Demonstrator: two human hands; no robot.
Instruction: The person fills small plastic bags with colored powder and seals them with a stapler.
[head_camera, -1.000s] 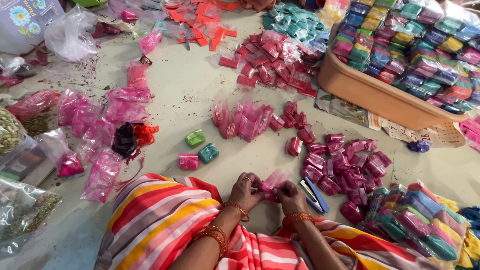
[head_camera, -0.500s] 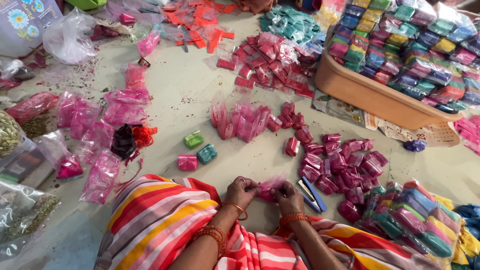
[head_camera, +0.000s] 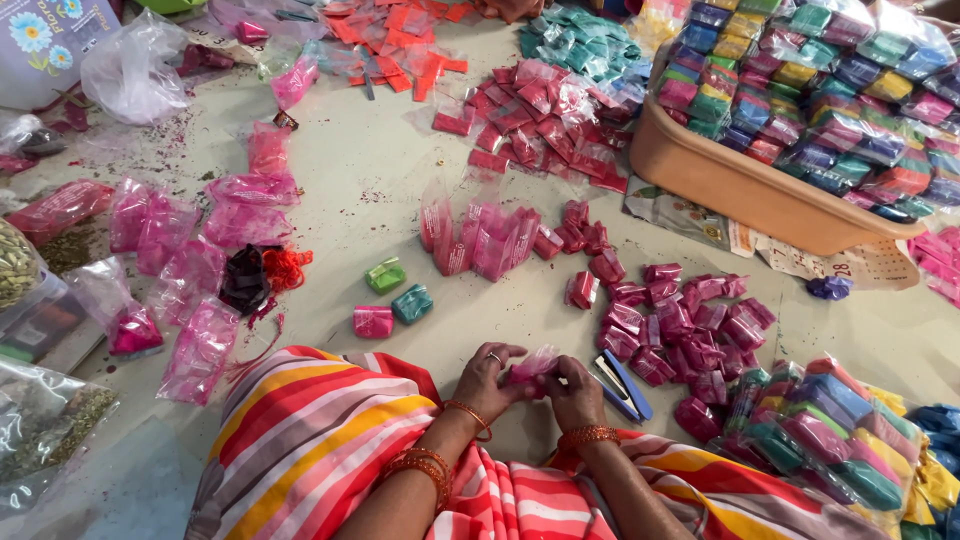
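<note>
Fingers of both hands are pinching a small pink packet (head_camera: 530, 366) just above the lap — the left hand (head_camera: 487, 382) and the right hand (head_camera: 575, 392) are meeting over it. The plastic seems to be getting folded shut, though the crease is hidden. Holding the fold tight and flat is what matters — the blue stapler (head_camera: 622, 385) is lying just beside the right hand.

Open lanes and clutter around the centre

Bare floor (head_camera: 375, 150) runs from upper centre down to lower centre; pink pouches (head_camera: 190, 230) crowd the left, magenta packets (head_camera: 680, 320) and a blue stapler (head_camera: 625, 385) block the right, the tan tub (head_camera: 750, 190) walls the upper right.
</note>
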